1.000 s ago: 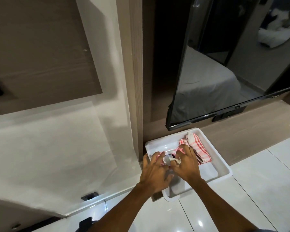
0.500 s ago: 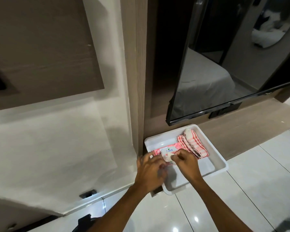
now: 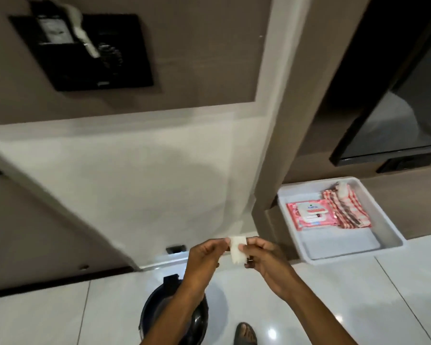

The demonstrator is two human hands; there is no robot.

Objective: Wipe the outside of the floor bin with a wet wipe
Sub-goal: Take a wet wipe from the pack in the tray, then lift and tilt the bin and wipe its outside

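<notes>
White and folded small, one wet wipe (image 3: 238, 250) is hanging in the air between two hands, above the glossy tiled floor (image 3: 334, 307). The left hand (image 3: 204, 257) is pinching the wipe's left edge with its fingertips, and the right hand (image 3: 264, 257) is pinching the right edge in the same way; both are closed on it, with the other fingers curled in.

One floor bin (image 3: 154, 310), dark and round, is standing on the floor just below the wipe, nearer to the person. The left forearm is crossing over its open top and is hiding much of it. A small dark tab is sticking up at the bin's far rim. One foot in a dark sandal (image 3: 245, 333) is showing to the right of the bin, close beside it.

One white tray (image 3: 393, 235) is lying on the floor to the right of the bin and farther from the person, well apart from it, against the brown base of the wall unit. Two things are lying inside the tray at its far end: one pink pack of wet wipes (image 3: 311, 215) with a white label, and just to its right, touching it, one folded red and white checked cloth (image 3: 346, 207). The writing on the pack is too small and blurred for reading.

Above the tray, one dark glossy panel (image 3: 396, 120) is reflecting the room. High on the wall, far above the bin to the left, one black holder (image 3: 85, 51) is hanging with some items in it that I cannot identify.
</notes>
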